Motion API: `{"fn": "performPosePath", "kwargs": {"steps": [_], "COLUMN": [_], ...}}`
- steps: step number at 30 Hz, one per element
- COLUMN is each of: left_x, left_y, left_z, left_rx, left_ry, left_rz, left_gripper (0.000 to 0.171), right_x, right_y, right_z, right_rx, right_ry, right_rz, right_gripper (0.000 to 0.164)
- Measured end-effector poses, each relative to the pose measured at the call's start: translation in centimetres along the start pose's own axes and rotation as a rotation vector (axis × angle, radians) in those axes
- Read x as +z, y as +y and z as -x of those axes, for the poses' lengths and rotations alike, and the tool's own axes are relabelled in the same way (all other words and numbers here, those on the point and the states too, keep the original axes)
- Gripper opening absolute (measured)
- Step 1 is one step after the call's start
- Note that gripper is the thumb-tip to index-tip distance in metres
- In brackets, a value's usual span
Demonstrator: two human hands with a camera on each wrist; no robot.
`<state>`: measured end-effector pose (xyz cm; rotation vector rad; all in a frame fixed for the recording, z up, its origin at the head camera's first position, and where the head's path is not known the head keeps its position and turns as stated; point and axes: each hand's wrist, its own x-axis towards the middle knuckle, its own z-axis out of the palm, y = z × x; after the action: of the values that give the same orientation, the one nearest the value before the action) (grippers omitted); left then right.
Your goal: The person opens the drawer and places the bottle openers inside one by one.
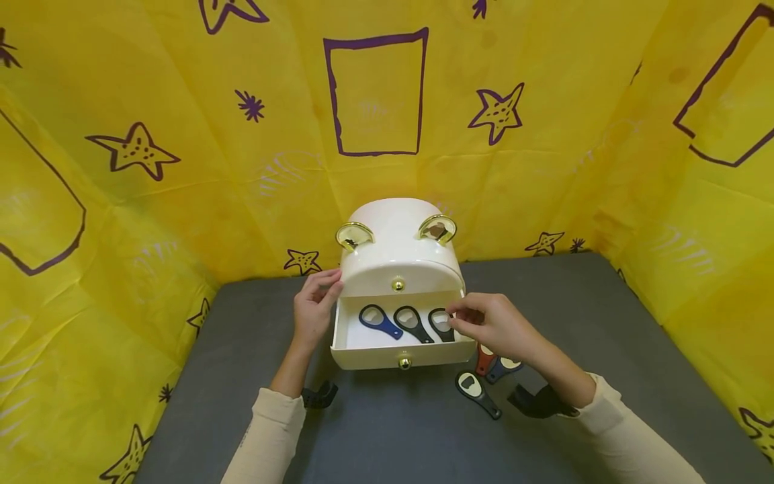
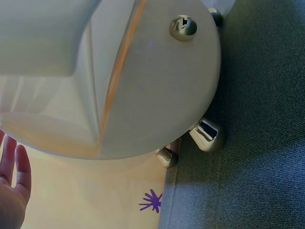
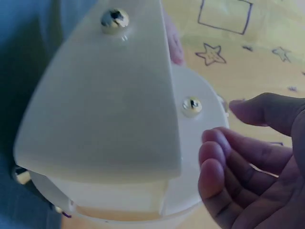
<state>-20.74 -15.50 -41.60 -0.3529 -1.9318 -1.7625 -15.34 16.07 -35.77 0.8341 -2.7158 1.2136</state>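
A cream box (image 1: 393,242) with a domed top and two gold ears stands on the table, its lower drawer (image 1: 369,360) pulled out. In that drawer lie a blue bottle opener (image 1: 391,329), a black bottle opener (image 1: 418,331) and another black bottle opener (image 1: 446,335) at the right end. My left hand (image 1: 311,312) rests its fingertips against the box's left side. Over the drawer's right edge is my right hand (image 1: 498,326), its fingertips overlapping the rightmost opener in the head view. Nothing shows between its bent fingers and separated thumb (image 3: 262,107) in the right wrist view.
On the dark grey table (image 1: 387,430), right of the drawer, lie a black opener (image 1: 485,402), a red opener (image 1: 482,366) and a blue opener (image 1: 498,371). Yellow cloth (image 1: 290,134) with purple drawings hangs behind and at both sides. A gold knob (image 1: 404,363) sticks out from the drawer front.
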Motion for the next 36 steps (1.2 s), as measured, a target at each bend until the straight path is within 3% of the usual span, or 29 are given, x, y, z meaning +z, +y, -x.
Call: {"fn": "performPosePath", "kwargs": {"steps": [7,19,27,33,36], "left_x": [-0.2,-0.3,-0.3,0.1,0.1], "left_y": [-1.8,-2.0,-1.7,0.7,0.2], "left_z": [-0.2,0.0,0.0,0.2,0.1], "left_rx": [0.008,0.030,-0.008,0.015,0.028], "left_ry": [0.014,0.014,0.005,-0.005,0.005], "left_rz": [-0.007,-0.010,-0.031,-0.028,-0.020], "left_gripper": [0.020,0.019,0.021,0.020,0.019], "right_x": [0.7,3.5,6.5,8.8,10.1], "right_y": [-0.2,0.3,0.4,0.7,0.8], "right_z": [1.3,2.8,3.5,3.8,3.9], "right_rx": [-0.106,-0.269,-0.196,-0.078,-0.001], "right_ry": [0.004,-0.062,-0.154,-0.255,-0.312], "right_rz": [-0.095,-0.250,-0.311,-0.371,-0.388], "right_gripper": [0.013,0.014,0.019,0.023,0.029]}}
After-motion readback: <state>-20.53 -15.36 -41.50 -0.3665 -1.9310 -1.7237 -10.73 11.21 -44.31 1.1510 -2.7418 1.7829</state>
